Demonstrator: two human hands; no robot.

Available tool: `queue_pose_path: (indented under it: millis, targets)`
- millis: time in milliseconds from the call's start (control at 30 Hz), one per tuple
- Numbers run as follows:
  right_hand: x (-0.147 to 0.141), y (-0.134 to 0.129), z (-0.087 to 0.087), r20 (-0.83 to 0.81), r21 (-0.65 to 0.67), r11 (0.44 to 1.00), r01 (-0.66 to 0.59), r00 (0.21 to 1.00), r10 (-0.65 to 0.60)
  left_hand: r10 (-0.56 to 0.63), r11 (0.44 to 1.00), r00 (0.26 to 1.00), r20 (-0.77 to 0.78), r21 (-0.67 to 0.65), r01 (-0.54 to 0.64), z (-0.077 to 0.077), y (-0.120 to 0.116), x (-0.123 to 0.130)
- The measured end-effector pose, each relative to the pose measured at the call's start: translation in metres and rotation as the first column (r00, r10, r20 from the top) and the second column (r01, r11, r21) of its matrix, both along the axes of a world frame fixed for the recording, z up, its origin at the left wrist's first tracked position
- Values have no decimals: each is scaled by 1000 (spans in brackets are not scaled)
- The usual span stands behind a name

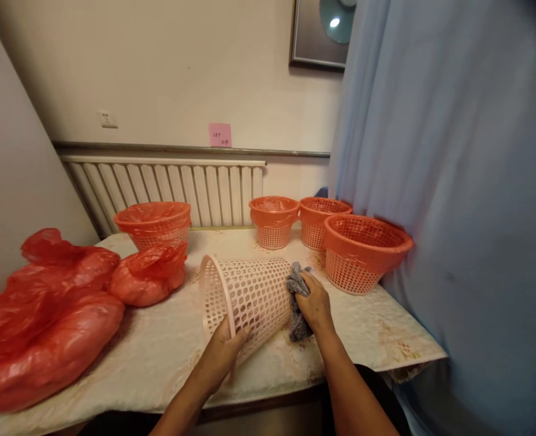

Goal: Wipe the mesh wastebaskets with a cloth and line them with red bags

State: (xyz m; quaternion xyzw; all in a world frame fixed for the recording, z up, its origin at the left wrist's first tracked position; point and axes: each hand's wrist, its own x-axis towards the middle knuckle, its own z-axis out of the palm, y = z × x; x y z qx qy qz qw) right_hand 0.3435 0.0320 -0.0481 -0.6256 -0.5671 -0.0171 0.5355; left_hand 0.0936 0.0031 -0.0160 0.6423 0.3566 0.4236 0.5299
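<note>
A pale pink plastic wastebasket (261,290) with a perforated wall lies tilted on its side over the table, its open mouth facing left. At the rim, my left hand (224,351) is closed around the edge, with some fingers inside behind the holes. My right hand (314,303) grips a crumpled grey cloth (298,303) and presses it against the basket's bottom end on the right. Part of the cloth hangs below the hand.
Red-lined baskets stand at the back: one (154,227) left, others (274,221) (324,224) (363,251) right. Filled red plastic bags (45,339) (149,275) lie left on the cloth-covered table (168,357). A blue curtain (458,200) hangs right; a radiator (172,188) is behind.
</note>
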Motion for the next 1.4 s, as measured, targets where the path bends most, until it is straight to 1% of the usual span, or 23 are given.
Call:
queue_pose_path:
  millis: [133,233,300,400,467,533,567,633,700,767,833,900,967,1033,1100,1167,1200,1233,1267,1333,1400]
  targets:
    - [-7,4,-3,58,-50,999,-20,998,23,-85,996,995,-44,31,86,-3,3,-4]
    - [-21,-3,4,125,-47,996,-78,989,84,-106,994,994,-40,26,107,-4,7,-7]
    - [-40,-12,12,186,-33,988,-149,971,153,-127,991,992,-20,34,128,-5,8,-7]
    - [-80,-32,21,311,13,955,-296,909,278,-157,987,988,-5,45,157,-11,8,-6]
    - [-104,-43,24,388,67,932,-356,870,305,-148,988,989,-31,49,149,-17,9,-6]
    - [-117,-48,24,444,102,924,-369,848,290,-121,990,990,-72,57,126,-25,10,-7]
    - [-117,-47,24,458,106,929,-356,846,272,-113,991,990,-89,61,118,-28,10,-8]
    - [-107,-38,23,459,91,951,-294,861,222,-124,989,984,-129,65,133,-34,8,-10]
    - [-85,-24,22,422,76,981,-181,897,132,-149,985,973,-176,62,162,-38,4,-11]
    - [-57,-11,19,368,60,997,-44,930,19,-172,981,960,-223,47,187,-41,-1,-13]
    - [-32,-2,15,311,29,996,87,946,-91,-180,981,948,-263,26,194,-45,-4,-14]
    - [-16,2,12,271,-13,983,185,947,-175,-185,980,939,-290,13,197,-48,-6,-15]
    - [-14,1,12,262,-40,976,212,945,-195,-190,979,935,-299,14,204,-49,-6,-15]
    - [-25,-6,17,276,-38,988,149,952,-133,-202,976,933,-296,21,218,-49,-5,-15]
    - [-47,-17,25,294,-3,1000,6,956,-4,-211,972,933,-291,37,231,-48,-5,-14]
    - [-73,-32,33,325,56,983,-173,934,146,-205,970,938,-280,67,232,-49,-5,-12]
    - [-86,-39,37,353,86,965,-249,913,204,-200,970,941,-272,82,229,-50,-5,-12]
    - [-97,-45,39,389,109,949,-297,891,234,-195,970,945,-264,91,226,-52,-6,-11]
    - [-106,-50,41,422,130,938,-322,874,242,-192,970,947,-258,96,223,-54,-6,-11]
    - [-114,-53,41,474,155,932,-326,853,220,-192,968,947,-257,109,226,-57,-7,-12]
    - [-108,-46,39,487,154,946,-284,855,178,-184,968,941,-282,112,223,-60,-8,-13]
